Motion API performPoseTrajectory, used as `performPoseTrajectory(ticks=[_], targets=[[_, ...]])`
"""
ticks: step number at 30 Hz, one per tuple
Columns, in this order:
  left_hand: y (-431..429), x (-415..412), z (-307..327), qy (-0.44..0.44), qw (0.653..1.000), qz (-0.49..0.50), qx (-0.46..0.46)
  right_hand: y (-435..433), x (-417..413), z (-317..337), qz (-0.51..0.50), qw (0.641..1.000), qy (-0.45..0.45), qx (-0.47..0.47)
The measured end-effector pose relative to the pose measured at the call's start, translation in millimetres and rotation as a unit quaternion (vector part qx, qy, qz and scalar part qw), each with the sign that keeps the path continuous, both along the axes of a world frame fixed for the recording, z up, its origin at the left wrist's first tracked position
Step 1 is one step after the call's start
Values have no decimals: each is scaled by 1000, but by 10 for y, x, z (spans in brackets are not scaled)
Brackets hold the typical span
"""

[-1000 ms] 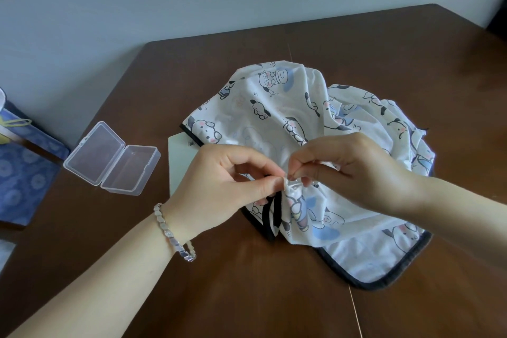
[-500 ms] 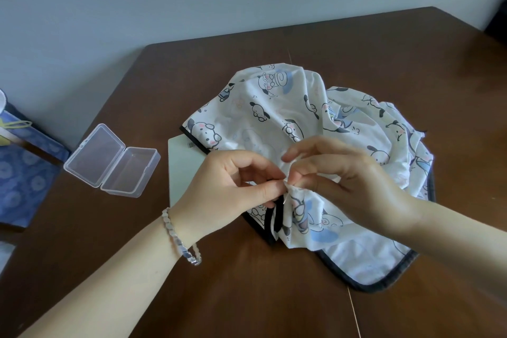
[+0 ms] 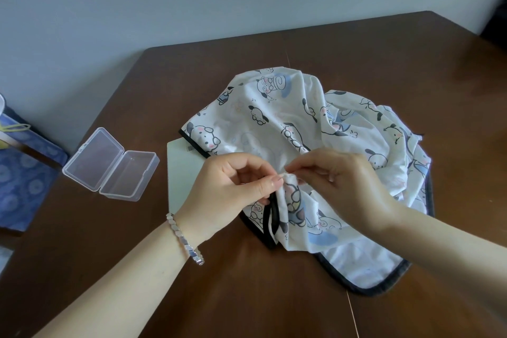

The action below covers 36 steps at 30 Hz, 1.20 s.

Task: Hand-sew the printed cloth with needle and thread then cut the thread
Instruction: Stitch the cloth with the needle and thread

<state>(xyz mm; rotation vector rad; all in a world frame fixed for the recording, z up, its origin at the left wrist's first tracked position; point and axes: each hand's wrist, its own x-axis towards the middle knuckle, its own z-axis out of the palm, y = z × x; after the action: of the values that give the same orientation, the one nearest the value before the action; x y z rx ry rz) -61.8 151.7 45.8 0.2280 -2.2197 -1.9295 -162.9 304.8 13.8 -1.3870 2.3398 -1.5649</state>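
Observation:
The white printed cloth (image 3: 315,129) with cartoon dogs and a dark border lies bunched on the brown table (image 3: 247,296). My left hand (image 3: 227,195), with a silver bracelet on its wrist, pinches a raised fold of the cloth between thumb and forefinger. My right hand (image 3: 348,186) meets it from the right, its fingertips pinched together at the same fold. The needle and thread are too small to make out between the fingers.
A clear plastic box (image 3: 109,164) lies open at the left of the table. A pale flat card or box (image 3: 183,170) pokes out from under the cloth. A blue patterned bag (image 3: 19,173) stands beyond the table's left edge. A wall rises behind.
Both hands stay pinched at the same fold. The right hand's fingers have shifted slightly at the pinch point, and the view has tilted a little.

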Motion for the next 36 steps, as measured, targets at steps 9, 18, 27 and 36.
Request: performPoseTrajectory(ticks=[9, 18, 27, 36], targets=[[37, -64, 37, -110, 987, 47, 105, -66, 99, 87, 1, 1000, -25, -8], [94, -150, -69, -180, 971, 123, 99, -116, 197, 168, -9, 975, -217, 55], [122, -135, -84, -158, 982, 106, -23, -81, 143, 129, 1, 900, -433, 47], [214, -156, -54, -108, 984, 134, -54, -202, 242, 67, -94, 855, -480, -172]])
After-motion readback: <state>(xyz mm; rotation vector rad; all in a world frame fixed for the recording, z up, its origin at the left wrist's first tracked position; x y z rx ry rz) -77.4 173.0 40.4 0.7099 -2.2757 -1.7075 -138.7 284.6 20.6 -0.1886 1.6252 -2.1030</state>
